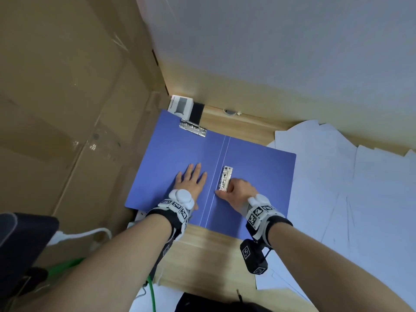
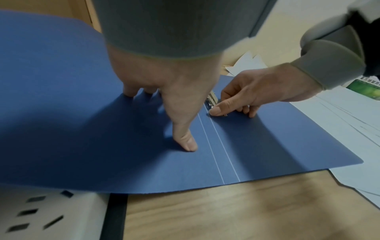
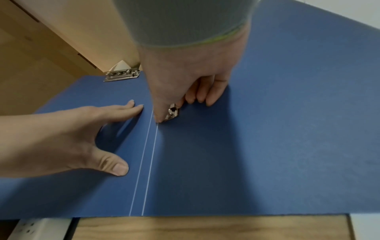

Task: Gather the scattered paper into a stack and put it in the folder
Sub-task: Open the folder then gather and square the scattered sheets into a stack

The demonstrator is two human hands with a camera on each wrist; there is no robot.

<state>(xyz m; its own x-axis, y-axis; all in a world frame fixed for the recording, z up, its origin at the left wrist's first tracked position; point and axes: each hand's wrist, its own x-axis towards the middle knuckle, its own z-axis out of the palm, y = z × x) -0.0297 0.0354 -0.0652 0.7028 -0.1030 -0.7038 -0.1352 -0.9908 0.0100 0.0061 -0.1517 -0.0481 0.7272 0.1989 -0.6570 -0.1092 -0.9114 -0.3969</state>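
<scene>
A blue folder (image 1: 258,165) lies open and flat on the wooden desk (image 1: 216,255). My left hand (image 1: 191,179) presses flat on the left flap (image 2: 61,113), fingers straight and spread. My right hand (image 1: 236,190) pinches the near end of the metal clip (image 1: 225,177) beside the spine, thumb against the clip (image 3: 171,112) and fingers curled on the right flap (image 3: 267,129). A second metal clip (image 1: 193,127) sits at the far edge of the left flap. White paper sheets (image 1: 360,188) lie scattered to the right, partly under the folder's edge.
Cardboard panels (image 1: 67,109) rise on the left and a pale wall (image 1: 270,41) stands behind. A small white box (image 1: 180,105) sits at the far corner. A white power strip (image 2: 41,216) lies under the folder's near left corner. A green cable (image 1: 152,291) hangs below.
</scene>
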